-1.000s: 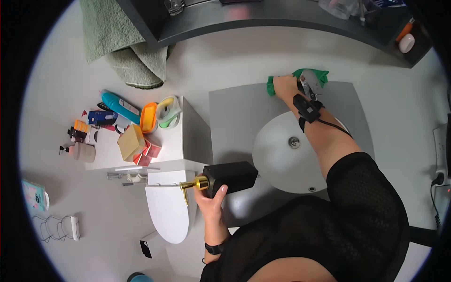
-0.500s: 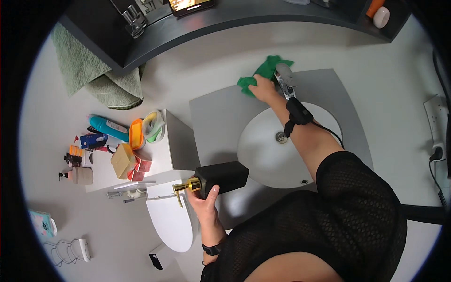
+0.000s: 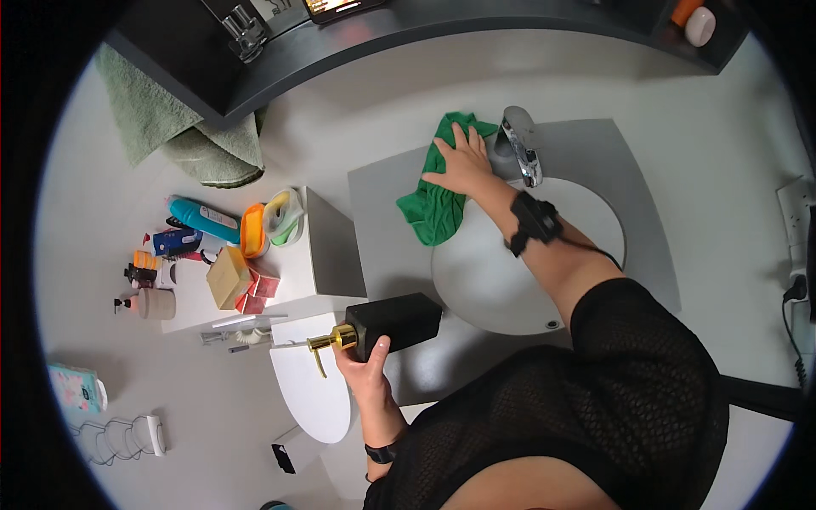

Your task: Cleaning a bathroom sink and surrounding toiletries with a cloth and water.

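Note:
My left hand [image 3: 368, 371] is closed round a black soap dispenser [image 3: 395, 325] with a gold pump, tilted on its side with the pump pointing left. It is held near the front left of the grey countertop [image 3: 382, 229]. On the back left of the counter, my right hand [image 3: 464, 164] lies with spread fingers on a green cloth [image 3: 436, 208]. Part of the cloth hangs toward the rim of the white sink [image 3: 476, 289]. Just right of that hand stands the chrome faucet [image 3: 520, 140]. My right forearm hides part of the basin, including its drain.
A white cabinet [image 3: 293, 276] at the left bears a blue bottle [image 3: 204, 218], boxes and several toiletries. Behind it hangs a green towel [image 3: 212, 153]. A dark curved shelf [image 3: 442, 34] juts out above the back of the counter. The toilet [image 3: 310, 382] is at lower left.
My right hand has come left from behind the faucet, and its fingers are now spread. The green cloth has shifted left and nearer, less bunched. My left hand still holds the soap dispenser.

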### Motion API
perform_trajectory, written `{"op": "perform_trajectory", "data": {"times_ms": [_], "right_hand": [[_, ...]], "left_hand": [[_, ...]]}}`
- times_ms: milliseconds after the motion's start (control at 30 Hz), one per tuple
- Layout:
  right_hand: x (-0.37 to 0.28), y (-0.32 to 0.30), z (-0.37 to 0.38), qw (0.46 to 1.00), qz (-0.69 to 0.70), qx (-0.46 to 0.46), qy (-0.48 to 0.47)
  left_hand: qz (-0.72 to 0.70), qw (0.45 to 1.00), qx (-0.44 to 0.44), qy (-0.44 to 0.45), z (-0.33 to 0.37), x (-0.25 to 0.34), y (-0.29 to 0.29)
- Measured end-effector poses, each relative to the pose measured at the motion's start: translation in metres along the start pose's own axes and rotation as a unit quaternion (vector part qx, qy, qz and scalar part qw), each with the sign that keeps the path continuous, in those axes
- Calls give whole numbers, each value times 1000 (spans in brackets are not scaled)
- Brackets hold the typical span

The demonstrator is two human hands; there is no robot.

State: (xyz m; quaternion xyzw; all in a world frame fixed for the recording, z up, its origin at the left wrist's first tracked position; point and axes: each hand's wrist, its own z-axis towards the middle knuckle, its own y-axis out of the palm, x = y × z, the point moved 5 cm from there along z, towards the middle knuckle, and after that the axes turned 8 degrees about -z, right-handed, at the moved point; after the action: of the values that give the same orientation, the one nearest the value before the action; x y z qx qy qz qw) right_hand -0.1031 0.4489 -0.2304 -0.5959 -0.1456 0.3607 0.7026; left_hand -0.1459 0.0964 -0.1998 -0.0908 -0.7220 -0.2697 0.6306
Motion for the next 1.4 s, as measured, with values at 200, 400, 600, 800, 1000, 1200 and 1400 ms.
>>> {"op": "perform_trajectory", "data": {"times_ms": [200,400,600,800,1000,1200,1400], "right_hand": [[16,20,15,999,-33,16,31],[38,12,1,997,-58,28,49],[37,10,-32,995,-66,55,49],[47,-7,-84,997,-35,60,35],[107,-49,-170,992,108,-53,46],[193,-136,-211,977,193,-18,92],[235,-151,-177,981,104,133,90]], "left_hand": [[1,1000,2,1,-4,0,7],[5,1000,-10,3,-9,7,14],[9,999,-31,2,-13,0,29],[25,998,-58,0,-15,1,46],[28,998,-42,32,-9,-5,55],[19,998,-62,19,3,-9,85],[-29,995,-96,-6,24,-37,134]]}}
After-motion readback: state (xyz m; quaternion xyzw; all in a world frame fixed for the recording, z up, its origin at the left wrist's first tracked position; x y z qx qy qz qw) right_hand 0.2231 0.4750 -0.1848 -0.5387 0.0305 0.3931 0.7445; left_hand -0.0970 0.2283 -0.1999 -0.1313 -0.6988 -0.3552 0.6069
